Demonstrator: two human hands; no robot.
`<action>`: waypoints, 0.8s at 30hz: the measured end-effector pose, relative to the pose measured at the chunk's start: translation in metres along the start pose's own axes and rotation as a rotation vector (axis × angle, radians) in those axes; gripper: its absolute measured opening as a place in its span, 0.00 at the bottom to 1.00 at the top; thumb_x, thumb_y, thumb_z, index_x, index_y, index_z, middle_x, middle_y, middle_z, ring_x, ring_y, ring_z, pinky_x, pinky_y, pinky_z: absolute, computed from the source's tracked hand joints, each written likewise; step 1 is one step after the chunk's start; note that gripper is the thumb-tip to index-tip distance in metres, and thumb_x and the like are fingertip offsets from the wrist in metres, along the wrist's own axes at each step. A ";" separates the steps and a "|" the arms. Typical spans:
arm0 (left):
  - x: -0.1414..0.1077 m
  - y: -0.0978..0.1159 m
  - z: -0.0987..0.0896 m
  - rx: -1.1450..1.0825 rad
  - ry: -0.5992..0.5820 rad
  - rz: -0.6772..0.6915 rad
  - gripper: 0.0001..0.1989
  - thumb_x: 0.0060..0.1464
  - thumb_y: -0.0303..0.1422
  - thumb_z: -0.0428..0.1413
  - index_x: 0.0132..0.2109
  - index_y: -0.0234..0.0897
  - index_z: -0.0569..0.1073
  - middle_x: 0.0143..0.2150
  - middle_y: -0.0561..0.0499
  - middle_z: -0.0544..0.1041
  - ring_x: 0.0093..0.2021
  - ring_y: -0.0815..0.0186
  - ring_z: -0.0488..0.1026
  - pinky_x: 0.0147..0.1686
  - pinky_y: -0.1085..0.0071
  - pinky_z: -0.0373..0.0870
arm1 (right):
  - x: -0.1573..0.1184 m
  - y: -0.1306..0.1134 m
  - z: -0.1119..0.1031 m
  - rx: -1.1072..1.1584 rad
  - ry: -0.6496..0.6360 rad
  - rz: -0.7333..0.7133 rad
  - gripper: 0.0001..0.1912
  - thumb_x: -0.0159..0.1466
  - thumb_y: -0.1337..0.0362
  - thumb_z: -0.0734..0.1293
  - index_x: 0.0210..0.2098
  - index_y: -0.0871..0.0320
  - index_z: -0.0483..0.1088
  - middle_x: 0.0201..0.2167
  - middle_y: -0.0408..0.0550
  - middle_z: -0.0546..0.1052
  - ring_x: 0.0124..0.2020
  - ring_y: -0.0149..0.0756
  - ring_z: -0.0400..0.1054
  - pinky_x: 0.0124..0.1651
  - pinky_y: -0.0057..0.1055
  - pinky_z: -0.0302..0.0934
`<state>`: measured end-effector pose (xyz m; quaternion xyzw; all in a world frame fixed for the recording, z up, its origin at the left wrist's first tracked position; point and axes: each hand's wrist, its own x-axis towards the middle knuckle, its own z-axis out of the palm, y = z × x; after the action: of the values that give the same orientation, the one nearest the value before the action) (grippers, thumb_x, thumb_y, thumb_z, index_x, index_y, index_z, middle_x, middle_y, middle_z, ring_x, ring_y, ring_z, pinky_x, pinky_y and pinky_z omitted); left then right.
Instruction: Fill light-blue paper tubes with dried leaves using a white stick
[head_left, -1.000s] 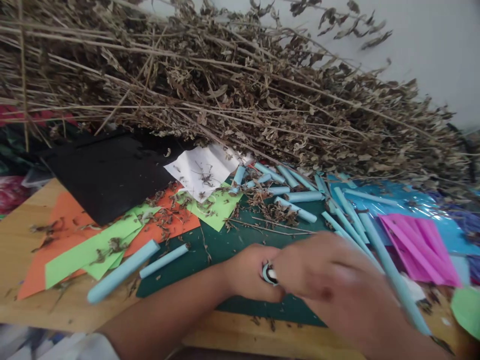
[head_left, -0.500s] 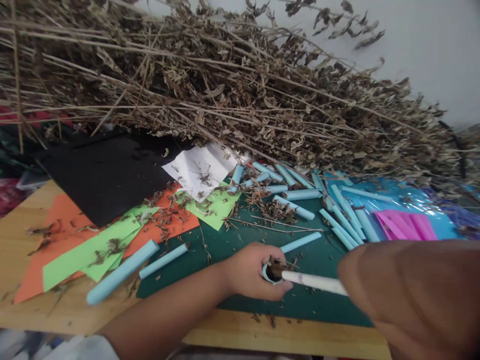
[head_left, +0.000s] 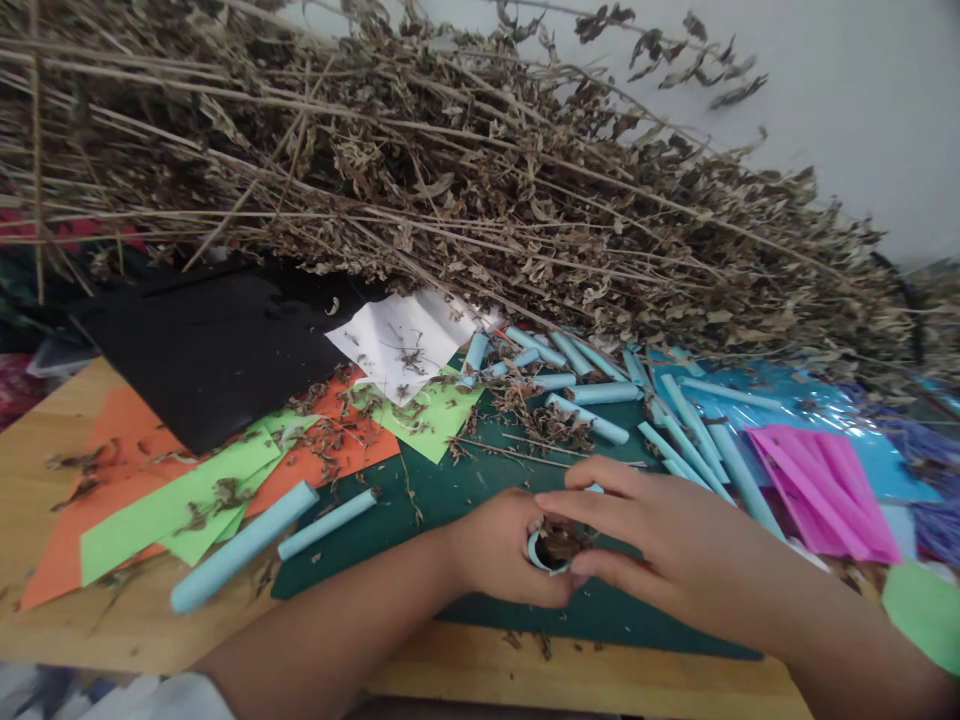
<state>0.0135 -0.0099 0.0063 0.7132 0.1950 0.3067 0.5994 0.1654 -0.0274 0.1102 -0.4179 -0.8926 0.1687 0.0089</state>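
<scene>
My left hand [head_left: 499, 545] is wrapped round a light blue paper tube [head_left: 535, 552], its open mouth facing me. Brown dried leaves [head_left: 561, 540] fill part of the mouth and stick out at the rim. My right hand [head_left: 660, 545] reaches in from the right, its thumb and fingers closed about those leaves at the tube's mouth. Both hands are over a dark green mat [head_left: 622, 625] near the table's front edge. Most of the tube is hidden inside my left hand.
A big heap of dried stalks [head_left: 480, 180] spans the back. Several blue paper tubes [head_left: 600, 392] lie on the mat, with two more tubes [head_left: 244, 545] at left. Orange paper [head_left: 127, 440], green paper [head_left: 180, 490], a black sheet [head_left: 217, 350] and pink paper [head_left: 825, 490] lie around.
The white stick that was at the tube's mouth is out of sight. My right hand has come in to the leaves at the mouth. My left hand has kept its hold on the tube.
</scene>
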 end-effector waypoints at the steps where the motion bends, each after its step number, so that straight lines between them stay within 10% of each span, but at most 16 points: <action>1: 0.000 0.000 0.000 -0.004 0.004 0.002 0.05 0.35 0.27 0.53 0.23 0.31 0.62 0.18 0.58 0.60 0.20 0.78 0.55 0.20 0.82 0.56 | 0.000 0.003 0.003 0.019 -0.011 0.001 0.18 0.58 0.65 0.60 0.48 0.49 0.61 0.39 0.47 0.66 0.31 0.32 0.65 0.30 0.28 0.60; 10: 0.001 -0.002 0.002 -0.055 0.010 -0.071 0.07 0.34 0.26 0.53 0.19 0.32 0.60 0.15 0.60 0.58 0.17 0.80 0.52 0.17 0.83 0.53 | 0.008 0.001 0.010 0.122 -0.032 -0.062 0.08 0.58 0.70 0.58 0.28 0.56 0.67 0.34 0.43 0.65 0.30 0.28 0.62 0.31 0.26 0.54; 24: 0.003 0.000 0.000 0.026 0.002 -0.014 0.06 0.31 0.23 0.52 0.20 0.33 0.60 0.17 0.58 0.61 0.21 0.75 0.59 0.23 0.80 0.61 | 0.022 -0.013 -0.005 0.179 0.004 0.022 0.09 0.51 0.73 0.61 0.31 0.56 0.60 0.31 0.43 0.64 0.27 0.29 0.58 0.26 0.26 0.52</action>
<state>0.0157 -0.0082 0.0063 0.7192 0.2045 0.3004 0.5922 0.1421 -0.0178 0.1160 -0.4254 -0.8694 0.2470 0.0463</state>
